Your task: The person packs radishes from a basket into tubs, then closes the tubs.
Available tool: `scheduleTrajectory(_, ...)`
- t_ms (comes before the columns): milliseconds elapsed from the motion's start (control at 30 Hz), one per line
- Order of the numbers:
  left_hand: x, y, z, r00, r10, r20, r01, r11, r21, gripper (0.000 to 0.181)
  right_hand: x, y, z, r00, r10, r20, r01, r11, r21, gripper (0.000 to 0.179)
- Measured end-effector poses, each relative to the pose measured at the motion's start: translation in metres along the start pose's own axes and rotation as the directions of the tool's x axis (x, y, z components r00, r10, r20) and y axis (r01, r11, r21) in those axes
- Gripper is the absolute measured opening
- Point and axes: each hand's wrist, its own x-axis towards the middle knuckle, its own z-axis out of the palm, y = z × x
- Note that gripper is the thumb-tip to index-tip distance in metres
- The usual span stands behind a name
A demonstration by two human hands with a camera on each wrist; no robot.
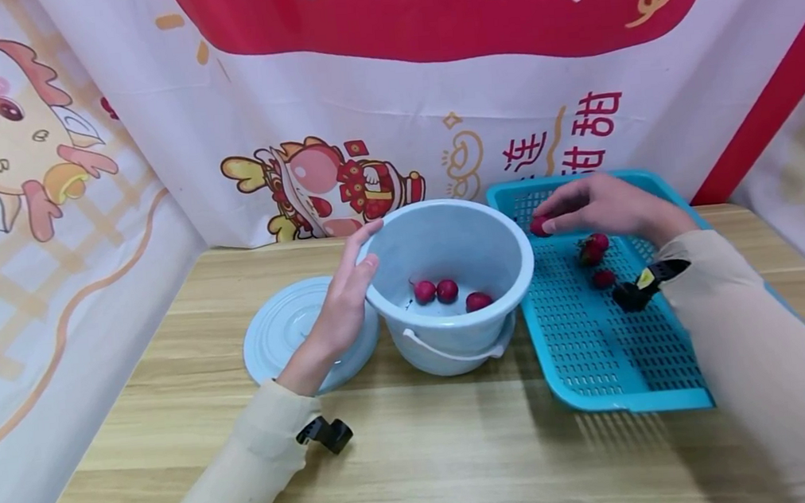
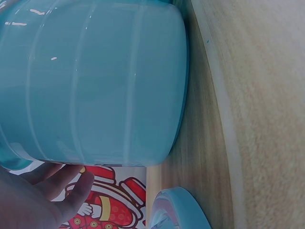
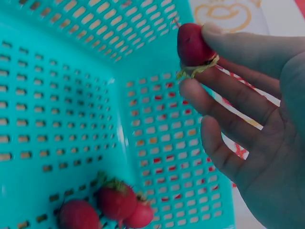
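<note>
Head view: We had a light blue bucket [image 1: 444, 236] upright on the wooden table [image 1: 428, 457], its handle [image 1: 497, 351] lowered against the front. Three radishes [image 1: 447, 291] lay on its floor. Our left hand [image 1: 342, 297] rested on the left side of the rim, its fingers extended rather than clamped. The matching lid [image 1: 283, 326] lay flat, just left of the bucket. To the right stood a blue slotted basket [image 1: 656, 401]. Our right hand [image 1: 610, 205] pinched one radish [image 1: 538, 227] at the basket's far left corner; three others [image 1: 603, 279] lay near one another inside the basket. A printed cloth [image 1: 389, 101] hung behind.

Left wrist view: We saw the bucket's ridged outer wall side-on. The fingers [image 2: 78, 191] lay beside that wall, apart from the thumb; exact contact at the tips was hidden. The edge of the lid showed nearby on the table.

Right wrist view: We held the radish clamped between thumb [image 3: 233, 45] and forefinger, its leafy end toward the other fingers, which were bent loosely. The basket's slotted walls stood beside it, and the three loose radishes sat lower down.
</note>
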Motion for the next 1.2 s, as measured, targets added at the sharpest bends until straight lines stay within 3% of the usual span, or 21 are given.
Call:
scheduleTrajectory(500, 0.0, 0.0, 0.0, 1.0, -0.003, -0.002, 0.003, 1.0, 0.011, 0.053, -0.016, -0.034, 0.003, 0.983, -0.131, -0.125, 0.153, 0.97, 0.187, 0.052)
scheduleTrajectory(900, 0.001, 0.0, 0.0, 1.0, 0.005, 0.0, -0.005, 1.0, 0.005, 0.054, -0.02, -0.055, 0.012, 0.955, -0.203, -0.214, 0.248, 0.946, 0.207, 0.049)
scheduleTrajectory(1200, 0.001, -0.001, -0.001, 1.0, -0.001, -0.001, 0.001, 1.0, 0.0, 0.053, -0.021, -0.068, 0.022, 0.946, -0.243, -0.216, 0.288, 0.934, 0.212, 0.047)
